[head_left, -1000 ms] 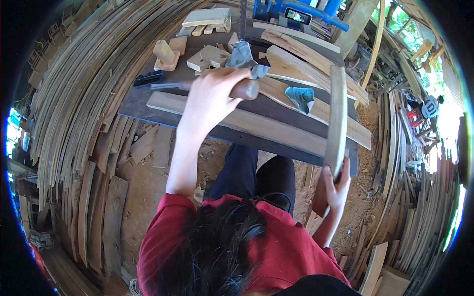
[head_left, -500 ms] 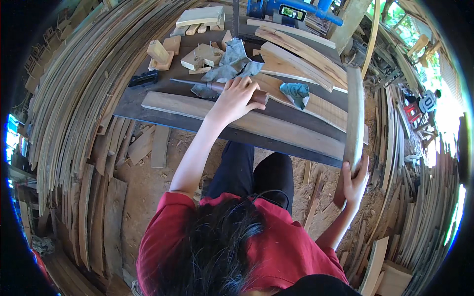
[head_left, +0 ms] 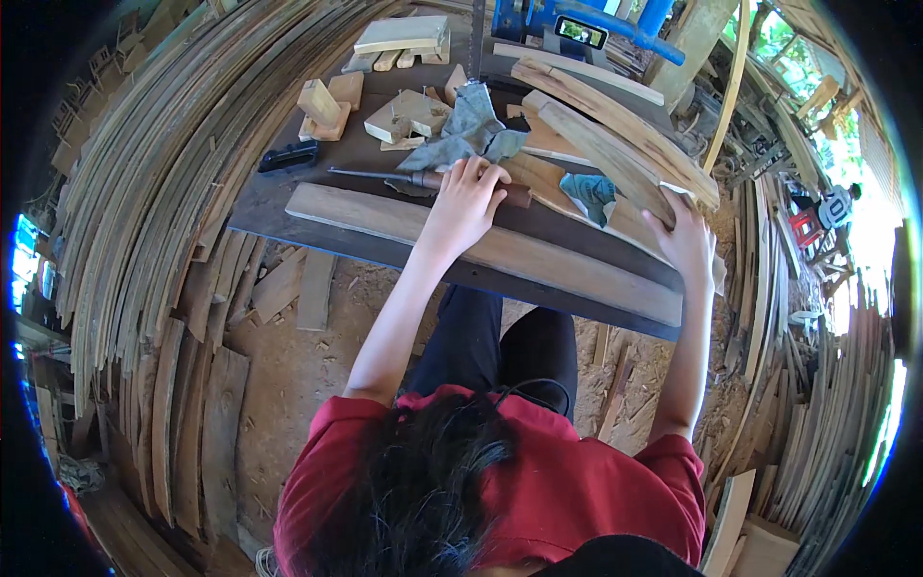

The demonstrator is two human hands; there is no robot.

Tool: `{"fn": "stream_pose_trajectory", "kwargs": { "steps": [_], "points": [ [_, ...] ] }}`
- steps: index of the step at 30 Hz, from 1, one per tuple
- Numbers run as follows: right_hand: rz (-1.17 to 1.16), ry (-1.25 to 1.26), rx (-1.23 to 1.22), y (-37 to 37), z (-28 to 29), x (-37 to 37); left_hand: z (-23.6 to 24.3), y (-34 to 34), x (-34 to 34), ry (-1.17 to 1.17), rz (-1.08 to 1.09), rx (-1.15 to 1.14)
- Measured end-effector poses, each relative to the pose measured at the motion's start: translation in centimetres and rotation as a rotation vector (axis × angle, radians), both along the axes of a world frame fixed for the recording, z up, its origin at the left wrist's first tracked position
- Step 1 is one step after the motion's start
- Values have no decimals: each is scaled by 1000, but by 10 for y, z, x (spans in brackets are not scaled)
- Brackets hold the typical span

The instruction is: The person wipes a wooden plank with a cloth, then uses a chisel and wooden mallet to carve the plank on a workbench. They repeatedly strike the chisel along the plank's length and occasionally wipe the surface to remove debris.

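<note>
My left hand (head_left: 471, 197) is closed round the brown wooden handle of a tool with a long thin metal shaft (head_left: 370, 175). The tool lies across the dark tabletop (head_left: 260, 207), its tip pointing left; the exact kind is unclear. Over at the right, my right hand (head_left: 687, 236) grips the near end of a curved wooden slat (head_left: 601, 149), which lies slantwise over other wood pieces. Part of that grip is hidden. Close to my body, a long wooden slat (head_left: 481, 248) lies along the table's front edge. Beyond the tool is a crumpled grey sheet (head_left: 466, 125).
A crumpled bluish sheet (head_left: 588, 195) lies between my hands. Wooden blocks (head_left: 409, 115) and a black object (head_left: 288, 157) are on the table's left. A blue machine (head_left: 577, 19) with a phone (head_left: 582, 33) stands behind. Long strips of wood (head_left: 183, 163) fill the left side.
My right hand has moved up and inward, and the slat it held upright at the right now lies over the other pieces. My left hand stays on the tool.
</note>
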State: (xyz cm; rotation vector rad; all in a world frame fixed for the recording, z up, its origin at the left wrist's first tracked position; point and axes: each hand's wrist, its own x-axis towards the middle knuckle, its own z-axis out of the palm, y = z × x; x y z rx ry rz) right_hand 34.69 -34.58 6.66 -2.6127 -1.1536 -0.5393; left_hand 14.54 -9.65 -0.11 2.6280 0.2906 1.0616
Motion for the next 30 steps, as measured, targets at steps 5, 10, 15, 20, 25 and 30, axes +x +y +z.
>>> {"fn": "stream_pose_trajectory", "kwargs": {
  "steps": [5, 10, 15, 20, 25, 30],
  "points": [
    [24, 11, -87, 29, -6, 18, 3, 0, 0, 25, 14, 2],
    [50, 56, -58, 42, -13, 30, 5, -3, 0, 46, 8, -6],
    [113, 51, 42, 39, -29, 42, 11, -6, -2, 56, 6, 1],
    [200, 77, 253, 23, -13, 12, 29, -21, -5, -10, 12, 69],
    [93, 186, 552, -20, -30, -35, 58, -68, 27, -78, -216, 100],
    [63, 391, 834, -37, -62, -53, 19, -95, 100, 242, -199, 272]
  ]
}}
